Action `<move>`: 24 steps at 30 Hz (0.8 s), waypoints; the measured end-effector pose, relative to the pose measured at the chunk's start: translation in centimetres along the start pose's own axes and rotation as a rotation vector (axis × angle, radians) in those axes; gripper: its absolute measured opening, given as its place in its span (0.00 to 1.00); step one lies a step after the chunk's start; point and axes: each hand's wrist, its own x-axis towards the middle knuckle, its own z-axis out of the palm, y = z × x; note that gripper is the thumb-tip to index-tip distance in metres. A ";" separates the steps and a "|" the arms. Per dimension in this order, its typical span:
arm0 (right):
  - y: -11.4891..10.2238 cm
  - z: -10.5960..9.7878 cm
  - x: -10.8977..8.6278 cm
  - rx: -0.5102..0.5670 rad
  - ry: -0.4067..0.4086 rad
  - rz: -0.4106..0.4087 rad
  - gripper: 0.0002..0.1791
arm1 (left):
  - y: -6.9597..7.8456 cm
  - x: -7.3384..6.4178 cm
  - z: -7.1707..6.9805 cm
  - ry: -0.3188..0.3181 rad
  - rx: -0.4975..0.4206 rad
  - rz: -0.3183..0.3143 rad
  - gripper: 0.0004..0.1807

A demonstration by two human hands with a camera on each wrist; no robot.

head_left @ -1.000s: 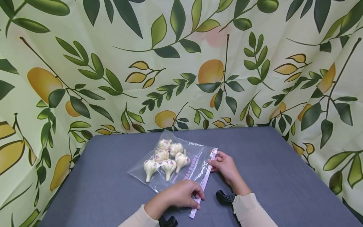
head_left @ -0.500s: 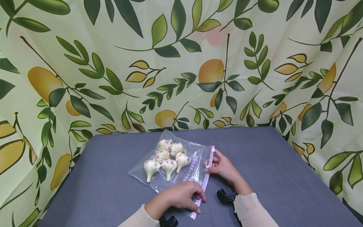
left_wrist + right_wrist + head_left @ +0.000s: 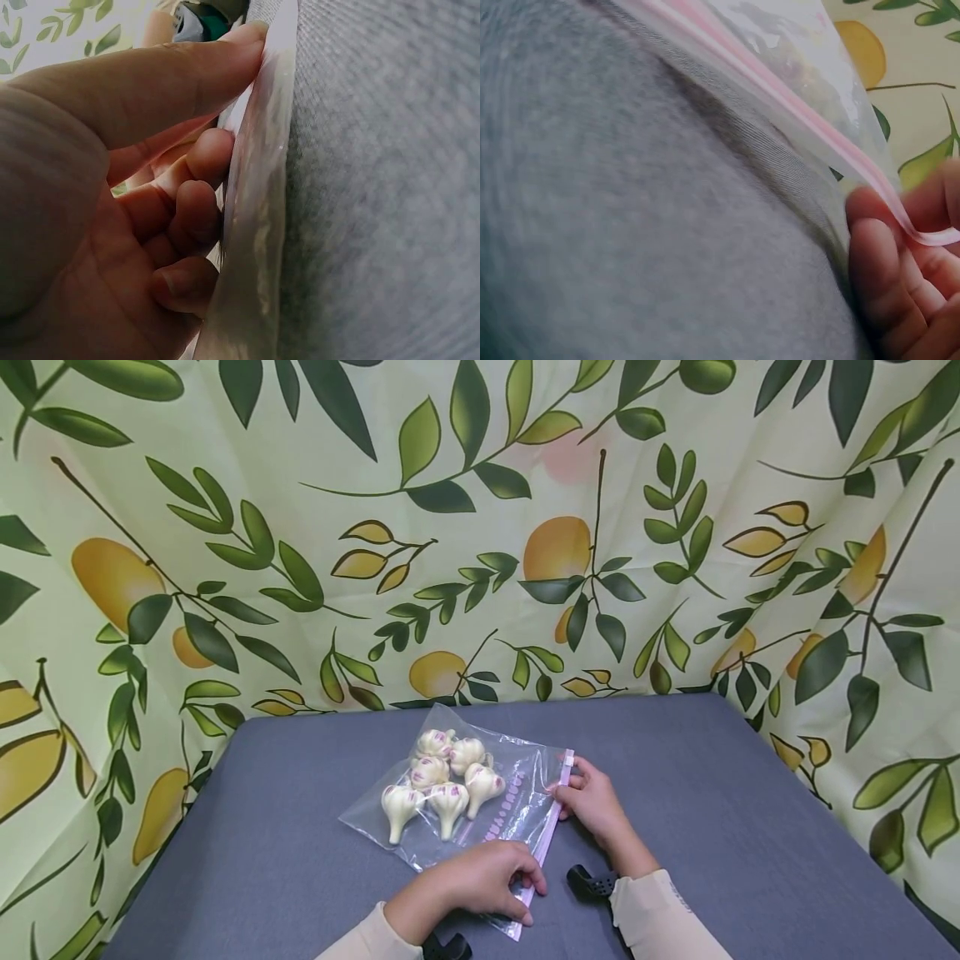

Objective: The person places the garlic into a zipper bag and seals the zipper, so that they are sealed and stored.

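A clear zip bag (image 3: 517, 806) lies flat, with several white garlic bulbs (image 3: 447, 802) showing purple marks inside it. Its pink zip strip (image 3: 551, 827) runs along the right edge. At the strip's far end my right hand (image 3: 596, 806) pinches the bag; the right wrist view shows the thumb and fingers (image 3: 874, 262) around the bent strip. My left hand (image 3: 487, 881) holds the near end of the strip between thumb and curled fingers. From the left wrist, the thumb (image 3: 225, 64) presses the strip while the other fingertips touch the bag's side.
The bag rests on a table with a grey cloth (image 3: 300, 827). A curtain with leaves and orange fruit (image 3: 480, 568) hangs behind and at both sides. Black wrist mounts (image 3: 592, 882) sit by both cream sleeves (image 3: 660, 914).
My right hand shifted slightly left with the far end of the strip, then came back right. The left hand has barely moved, still at the near end. The garlic bulbs stay in place.
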 end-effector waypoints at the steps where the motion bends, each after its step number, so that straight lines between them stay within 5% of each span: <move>1: 0.0 0.1 0.0 0.003 0.023 0.004 0.29 | 0.0 0.0 0.0 0.002 0.003 0.001 0.14; 11: -0.1 0.1 -0.1 0.136 0.209 0.033 0.16 | 0.0 0.0 0.2 0.009 0.021 0.038 0.13; 24: 0.2 -0.4 0.2 0.248 0.172 0.030 0.18 | -0.4 0.1 0.6 0.056 -0.083 0.023 0.13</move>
